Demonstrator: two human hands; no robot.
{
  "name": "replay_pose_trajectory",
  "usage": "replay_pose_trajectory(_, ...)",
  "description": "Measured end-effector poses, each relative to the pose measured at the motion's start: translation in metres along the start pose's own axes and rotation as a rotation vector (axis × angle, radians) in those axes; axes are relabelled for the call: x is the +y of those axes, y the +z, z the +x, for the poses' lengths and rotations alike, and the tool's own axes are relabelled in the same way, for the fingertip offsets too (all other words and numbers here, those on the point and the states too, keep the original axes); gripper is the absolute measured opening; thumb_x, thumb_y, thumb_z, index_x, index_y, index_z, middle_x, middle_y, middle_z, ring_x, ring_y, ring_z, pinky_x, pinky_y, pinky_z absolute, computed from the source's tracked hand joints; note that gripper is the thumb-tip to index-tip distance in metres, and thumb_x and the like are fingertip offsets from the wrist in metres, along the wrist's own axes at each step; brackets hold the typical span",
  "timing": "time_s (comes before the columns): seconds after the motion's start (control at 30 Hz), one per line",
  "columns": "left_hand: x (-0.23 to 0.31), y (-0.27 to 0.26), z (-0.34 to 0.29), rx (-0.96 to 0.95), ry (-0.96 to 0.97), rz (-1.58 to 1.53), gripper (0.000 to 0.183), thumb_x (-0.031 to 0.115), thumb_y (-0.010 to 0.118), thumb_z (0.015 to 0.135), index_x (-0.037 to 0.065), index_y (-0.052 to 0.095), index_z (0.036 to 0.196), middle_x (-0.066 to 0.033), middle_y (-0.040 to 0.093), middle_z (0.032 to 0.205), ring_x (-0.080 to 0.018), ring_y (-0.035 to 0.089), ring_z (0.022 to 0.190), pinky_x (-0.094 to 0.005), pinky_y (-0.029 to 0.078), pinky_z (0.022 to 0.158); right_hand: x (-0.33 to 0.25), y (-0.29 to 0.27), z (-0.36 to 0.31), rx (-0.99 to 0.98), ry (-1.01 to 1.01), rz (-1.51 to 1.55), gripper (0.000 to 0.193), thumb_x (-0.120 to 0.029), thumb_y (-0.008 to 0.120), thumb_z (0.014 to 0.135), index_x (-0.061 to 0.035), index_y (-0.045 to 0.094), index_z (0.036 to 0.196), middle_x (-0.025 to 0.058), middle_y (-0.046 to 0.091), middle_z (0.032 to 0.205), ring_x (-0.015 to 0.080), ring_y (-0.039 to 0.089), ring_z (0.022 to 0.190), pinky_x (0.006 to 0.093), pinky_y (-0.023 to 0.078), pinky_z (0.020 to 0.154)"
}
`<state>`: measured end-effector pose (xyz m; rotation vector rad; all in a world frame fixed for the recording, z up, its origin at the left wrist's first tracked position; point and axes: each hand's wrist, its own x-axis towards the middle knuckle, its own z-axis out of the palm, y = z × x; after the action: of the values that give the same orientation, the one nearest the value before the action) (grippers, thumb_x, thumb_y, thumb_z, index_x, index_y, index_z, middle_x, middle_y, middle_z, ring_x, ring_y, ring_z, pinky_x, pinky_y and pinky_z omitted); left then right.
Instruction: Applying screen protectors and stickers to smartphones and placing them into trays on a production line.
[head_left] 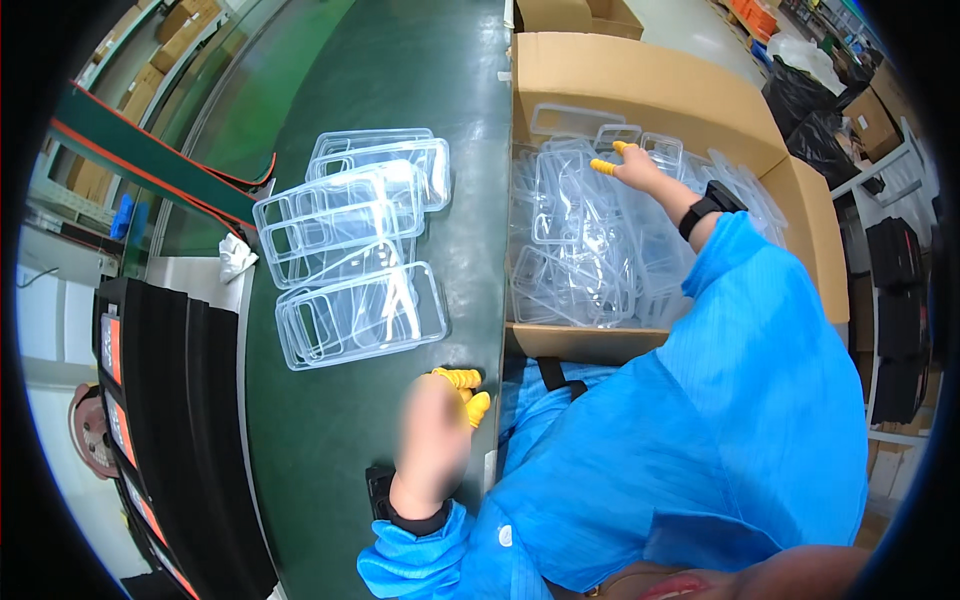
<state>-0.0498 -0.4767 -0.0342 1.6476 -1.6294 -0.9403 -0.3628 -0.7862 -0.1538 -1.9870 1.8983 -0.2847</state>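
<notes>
Inside the open cardboard box [640,80] on the right of my view, clear plastic trays [590,215] lie heaped at odd angles, overlapping so much that I cannot count them. The right hand [650,180] is over the far part of that heap; two of its yellow-covered fingers [603,167] show apart, the others hidden, and against see-through plastic I cannot tell whether they grip an edge. On the green bench [472,250], left of the box, more trays [360,315] overlap in loose stacks, glare washing out some outlines. Just nearer me than these is the left hand [432,435], its back blurred, its yellow-covered fingers bent; I cannot tell whether they pinch anything. The blue sleeve [770,300] of the right arm hides the box's near right corner. Beyond the trays at left sits a crumpled white tissue [237,258]. Dark rims cut off the shelves [150,80] at upper left.
</notes>
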Motion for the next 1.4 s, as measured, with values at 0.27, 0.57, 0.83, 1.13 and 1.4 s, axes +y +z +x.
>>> replay_pose_trajectory(0.27,-0.001,-0.001,0.002,0.002,-0.017,-0.051,0.018,0.009,0.062,0.069,0.002,0.056,0.084,-0.0083,0.05,0.067,-0.0233,0.046,0.065,-0.0311,0.039,0.061,-0.05,-0.009,-0.03,0.02,-0.57,0.196,0.06,-0.045,0.066,0.064,-0.0043,0.052,0.106,0.0146,0.051,0.102,0.0319,0.046,0.097,0.0373,0.038,0.084)
replay_pose_trajectory(0.57,-0.002,-0.007,0.002,-0.029,-0.002,-0.056,0.019,0.008,0.062,0.07,0.001,0.056,0.086,-0.0085,0.05,0.069,-0.0225,0.046,0.066,-0.0299,0.039,0.061,-0.111,0.025,-0.088,-0.651,-1.257,-0.882,0.062,-0.04,0.071,0.058,-0.0026,0.052,0.104,0.0109,0.049,0.106,0.0235,0.041,0.106,0.039,0.031,0.086)
replay_pose_trajectory(0.83,-0.006,-0.007,-0.003,-0.017,-0.015,-0.068,0.018,0.01,0.06,0.072,0.001,0.056,0.087,-0.0093,0.052,0.072,-0.0242,0.048,0.068,-0.0313,0.04,0.062,-0.096,0.045,-0.072,-0.715,-0.874,-1.186,0.068,-0.043,0.072,0.056,0.0007,0.053,0.104,0.012,0.053,0.103,0.0246,0.048,0.101,0.0419,0.025,0.092)
replay_pose_trajectory(1.13,-0.008,-0.012,-0.004,-0.003,0.008,-0.067,0.017,0.011,0.061,0.071,0.002,0.057,0.085,-0.0096,0.052,0.071,-0.0256,0.049,0.067,-0.0325,0.04,0.061,-0.059,0.026,-0.066,-0.956,-0.786,-1.141,0.069,-0.042,0.077,0.047,0.0014,0.057,0.097,0.0131,0.055,0.098,0.027,0.051,0.098,0.0369,0.037,0.08)
replay_pose_trajectory(1.4,-0.012,-0.008,-0.003,0.021,0.026,-0.05,0.015,0.009,0.062,0.07,0.002,0.058,0.083,-0.0091,0.053,0.069,-0.0241,0.049,0.065,-0.0311,0.04,0.06,-0.046,0.0,-0.081,-0.683,-0.711,-0.77,0.106,-0.041,0.079,0.046,0.0054,0.026,0.125,0.0201,0.041,0.111,0.0323,0.046,0.103,0.0359,0.04,0.082)
